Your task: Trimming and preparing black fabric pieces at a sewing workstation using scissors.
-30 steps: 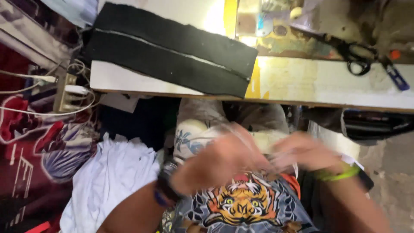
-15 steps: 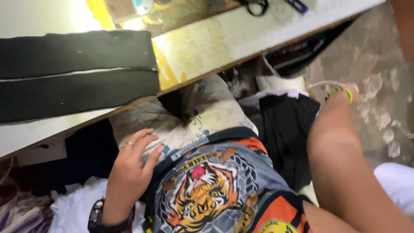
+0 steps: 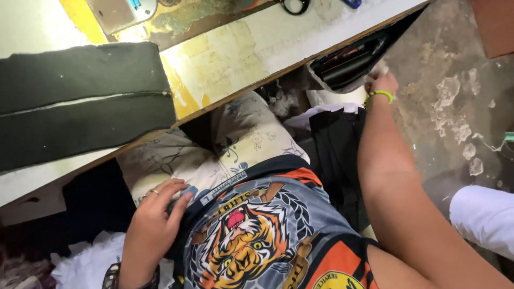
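Observation:
My left hand (image 3: pixel 155 211) rests flat on my lap, fingers apart, at the edge of my tiger-print shirt (image 3: pixel 251 235) and the pale printed trousers (image 3: pixel 214 150); a ring is on one finger. My right hand (image 3: pixel 379 83), with a yellow-green wristband, reaches out to the right under the table edge, at the mouth of a grey pouch (image 3: pixel 348 67) with dark contents. Its fingers are curled on something pale that I cannot make out. Black fabric with a white stitched seam (image 3: pixel 80 104) lies on the table at the left.
The worn white and yellow table (image 3: pixel 251 51) runs across the top, with scissors (image 3: pixel 293 5) at its far edge. A black cloth (image 3: pixel 334 144) hangs beside my right leg. White cloth (image 3: pixel 91 257) lies low left; another white piece (image 3: pixel 484 214) at right on the stained concrete floor (image 3: pixel 455 91).
The view has swung right and down. My hands, together before my chest a second ago, have parted: the left dropped to my lap, the right stretched out to the pouch under the table.

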